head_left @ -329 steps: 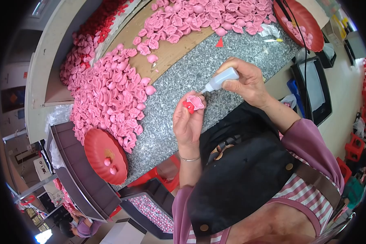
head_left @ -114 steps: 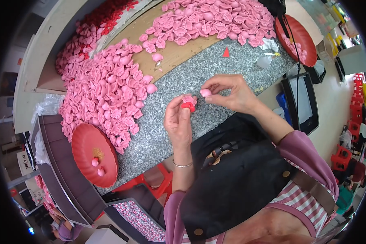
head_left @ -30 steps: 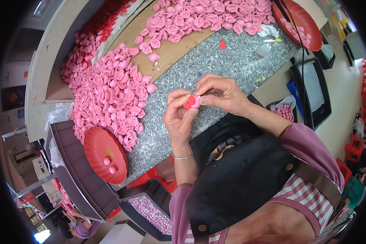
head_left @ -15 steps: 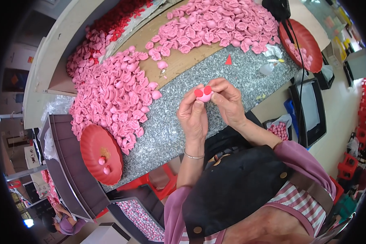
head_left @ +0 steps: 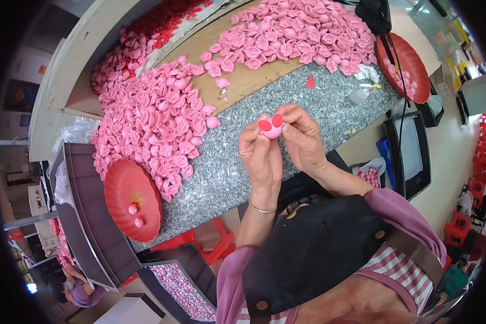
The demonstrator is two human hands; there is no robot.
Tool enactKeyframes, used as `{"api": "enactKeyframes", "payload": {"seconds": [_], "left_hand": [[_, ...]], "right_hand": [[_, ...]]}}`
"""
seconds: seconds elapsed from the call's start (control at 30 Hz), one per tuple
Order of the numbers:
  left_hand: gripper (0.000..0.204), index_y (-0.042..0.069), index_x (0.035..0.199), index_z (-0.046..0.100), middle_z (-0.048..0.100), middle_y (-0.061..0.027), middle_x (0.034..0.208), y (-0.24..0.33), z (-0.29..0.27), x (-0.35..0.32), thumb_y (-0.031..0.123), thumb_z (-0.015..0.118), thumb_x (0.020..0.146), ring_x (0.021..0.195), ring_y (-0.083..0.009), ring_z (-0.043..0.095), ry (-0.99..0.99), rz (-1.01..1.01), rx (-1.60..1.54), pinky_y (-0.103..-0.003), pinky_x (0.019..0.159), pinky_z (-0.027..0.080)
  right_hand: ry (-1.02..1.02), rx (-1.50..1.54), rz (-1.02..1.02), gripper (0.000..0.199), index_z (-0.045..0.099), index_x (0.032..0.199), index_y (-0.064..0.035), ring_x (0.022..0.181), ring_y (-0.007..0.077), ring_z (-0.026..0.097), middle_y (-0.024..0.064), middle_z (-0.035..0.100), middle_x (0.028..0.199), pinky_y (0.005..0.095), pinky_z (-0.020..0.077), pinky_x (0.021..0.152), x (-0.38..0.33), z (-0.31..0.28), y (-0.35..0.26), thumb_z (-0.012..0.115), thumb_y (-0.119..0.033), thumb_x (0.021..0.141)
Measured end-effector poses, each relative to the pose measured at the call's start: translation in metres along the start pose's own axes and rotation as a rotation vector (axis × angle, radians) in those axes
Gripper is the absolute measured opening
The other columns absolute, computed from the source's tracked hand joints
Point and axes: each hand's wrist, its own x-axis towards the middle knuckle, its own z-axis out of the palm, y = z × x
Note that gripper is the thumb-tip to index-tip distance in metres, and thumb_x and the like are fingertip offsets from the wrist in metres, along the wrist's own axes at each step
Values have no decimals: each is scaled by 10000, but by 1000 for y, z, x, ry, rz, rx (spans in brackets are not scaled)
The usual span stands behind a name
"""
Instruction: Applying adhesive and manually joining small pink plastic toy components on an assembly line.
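Observation:
Between my two hands, above the grey speckled tabletop, is a small round pink piece with two red ovals sticking up from its top. My left hand pinches its left side, thumb toward me. From the right, my right hand pinches it with thumb and forefinger. The fingertips partly cover the piece. To the left lies a large heap of pink cupped pieces, and another pink heap spreads across the far side. One pink piece lies alone on the wooden board, and a red triangle rests on the stone.
A red scalloped dish with two pink balls stands at the left edge. Another red dish with pink pieces stands far right, a black cable hanging beside it. Below the table are a tray of small pieces and red stools.
The view has shifted slightly. Both hands keep their pinch on the pink piece, which is tipped a little, showing more of its pink underside.

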Motion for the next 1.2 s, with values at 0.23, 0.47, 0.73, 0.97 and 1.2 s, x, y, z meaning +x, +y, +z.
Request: {"api": "enactKeyframes", "payload": {"seconds": [0.23, 0.47, 0.73, 0.97, 1.2], "left_hand": [[108, 75, 941, 614, 585, -64, 1060, 9, 0, -2, 62, 636, 836, 1072, -191, 528, 6, 49, 41, -373, 981, 374], [159, 66, 975, 576, 567, -74, 1046, 11, -5, -3, -18, 574, 840, 1041, -203, 533, 35, 17, 54, -366, 971, 383], [132, 31, 969, 519, 525, -109, 979, 31, -9, -5, 127, 520, 878, 925, -207, 521, 57, -36, 296, -357, 843, 448], [116, 33, 949, 517, 518, -101, 965, -49, 17, 28, 126, 518, 879, 922, -198, 516, -87, -244, 104, -348, 836, 444], [131, 30, 955, 518, 519, -97, 965, -82, 25, 44, 139, 515, 883, 919, -191, 518, -172, -322, 141, -339, 831, 445]], "right_hand": [[35, 84, 47, 42, 548, 926, -80, 985, 120, 470, 31, 499, 1021, 314, 340, 920, -5, 10, 7, 552, -62, 888], [98, 59, 67, 40, 551, 869, -60, 967, 112, 483, 36, 496, 1019, 293, 370, 891, -8, 14, 8, 536, -23, 876], [88, -97, 28, 72, 581, 799, -38, 857, 87, 515, 10, 542, 888, 247, 412, 781, -2, 24, 0, 591, -78, 858], [132, 16, -90, 94, 547, 812, -20, 780, 64, 518, -1, 517, 852, 215, 427, 713, 12, 22, -6, 589, -84, 866], [168, 111, -107, 88, 547, 820, -28, 770, 60, 545, -2, 554, 819, 208, 440, 684, 19, 14, -10, 593, -91, 861]]}}
